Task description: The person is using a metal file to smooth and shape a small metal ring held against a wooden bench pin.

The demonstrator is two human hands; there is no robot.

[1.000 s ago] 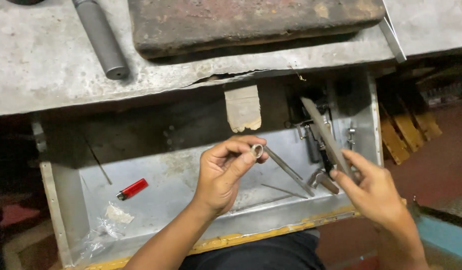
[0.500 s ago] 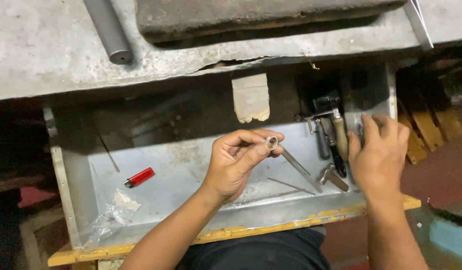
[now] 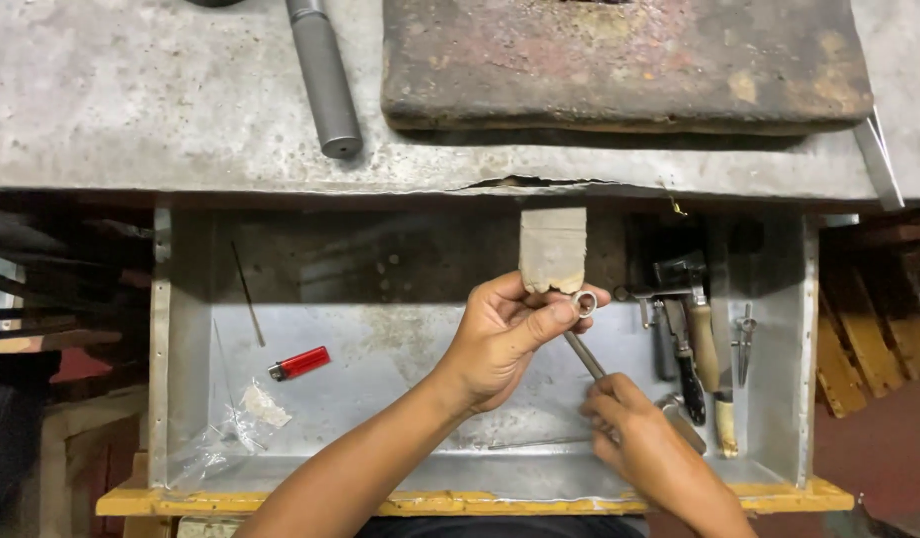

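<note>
Over the open drawer [image 3: 181, 399], left hand [image 3: 505, 344] pinching ring [image 3: 584, 303], right hand [image 3: 644, 448] gripping rod [image 3: 583, 354] — just below.

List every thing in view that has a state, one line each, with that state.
drawer: pulled open under the bench.
small metal ring: pinched at the left hand's fingertips, held above the drawer.
thin metal rod: tilted, its lower end gripped by the right hand.
red lighter: lying flat in the drawer, untouched.
grey cylinder: lying on the benchtop.
hand tools: lying at the drawer's right side.
</note>
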